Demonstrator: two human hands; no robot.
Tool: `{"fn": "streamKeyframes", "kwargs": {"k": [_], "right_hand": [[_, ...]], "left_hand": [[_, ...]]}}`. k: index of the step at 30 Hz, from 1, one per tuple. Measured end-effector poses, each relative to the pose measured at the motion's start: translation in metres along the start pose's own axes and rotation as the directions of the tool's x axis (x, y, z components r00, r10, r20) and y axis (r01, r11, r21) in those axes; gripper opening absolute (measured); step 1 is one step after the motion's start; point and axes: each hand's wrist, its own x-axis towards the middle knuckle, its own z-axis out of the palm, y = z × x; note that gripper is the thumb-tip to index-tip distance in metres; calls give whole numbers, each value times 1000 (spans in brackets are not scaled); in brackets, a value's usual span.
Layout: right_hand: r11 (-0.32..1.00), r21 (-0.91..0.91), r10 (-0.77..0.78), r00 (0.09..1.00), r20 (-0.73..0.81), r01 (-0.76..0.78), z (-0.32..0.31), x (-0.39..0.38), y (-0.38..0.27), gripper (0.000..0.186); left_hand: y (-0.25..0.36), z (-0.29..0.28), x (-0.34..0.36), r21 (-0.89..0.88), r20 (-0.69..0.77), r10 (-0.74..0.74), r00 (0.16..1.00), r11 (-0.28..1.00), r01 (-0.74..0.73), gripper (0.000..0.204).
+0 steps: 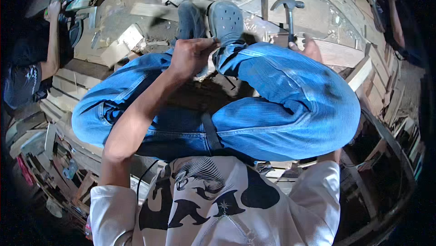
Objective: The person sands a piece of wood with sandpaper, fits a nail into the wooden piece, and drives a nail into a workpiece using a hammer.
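My left hand [193,56] is closed in front of my shins, fingertips pressed together beside the right clog [226,19]. Whatever those fingers hold, if anything, is too small to make out. Beyond my right knee, my right hand [311,49] is closed around the handle of a claw hammer [289,16], partly hidden by the blue jeans [290,82]. The hammer's metal head is up, above a wooden board [334,51]. My other grey clog [190,20] stands next to the first one.
Loose boards and offcuts lie all around, including a pale wood block [131,37] left of my feet. At the far left a person's arm [53,41] reaches toward wood pieces. Another person's arm [397,23] shows at the far right. Scrap wood [50,141] is heaped behind on the left.
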Motion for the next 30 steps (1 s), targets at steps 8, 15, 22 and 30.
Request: {"fn": "streamKeyframes", "kwargs": {"k": [8,15,22,30], "right_hand": [[944,154,291,956,38,-293,69,8,2,45],[918,352,123,976,180,-181,-77,13,16,42],[909,414,31,999,41,-45,-298,-65,-64,42],[682,686,-235,813,533,-253,-180,-150,-165,32]], "left_hand": [[2,1,1,-53,-6,-120,993,991,119,15],[-7,-2,-2,10,-27,-12,1000,1000,13,14],[0,2,12,26,18,-11,1000,1000,11,18],[-16,6,12,23,30,179,983,983,-180,15]]}}
